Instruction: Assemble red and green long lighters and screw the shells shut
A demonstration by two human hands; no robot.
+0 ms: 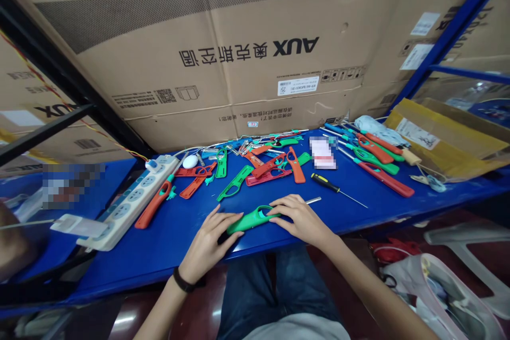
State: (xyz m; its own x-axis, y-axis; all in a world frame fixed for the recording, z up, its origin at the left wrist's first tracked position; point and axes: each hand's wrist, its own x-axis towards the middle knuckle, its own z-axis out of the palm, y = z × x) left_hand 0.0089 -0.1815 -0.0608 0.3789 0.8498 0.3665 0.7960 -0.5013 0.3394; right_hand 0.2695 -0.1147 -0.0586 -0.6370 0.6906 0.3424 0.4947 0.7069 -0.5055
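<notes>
A green lighter body [252, 219] lies on the blue table [167, 239] near its front edge, a thin metal rod [313, 201] sticking out to its right. My left hand [209, 244] presses on its left end with fingers closed over it. My right hand [298, 219] covers its right end, fingertips on the green handle loop. Both hands hold this one piece against the table.
Several orange, red and green lighter shells [274, 167] are scattered across the table's middle and back. A black-handled screwdriver [337, 188] lies right of my hands. A white power strip [129, 202] sits left. Assembled lighters [376, 162] lie at the right; cardboard boxes [239, 48] stand behind.
</notes>
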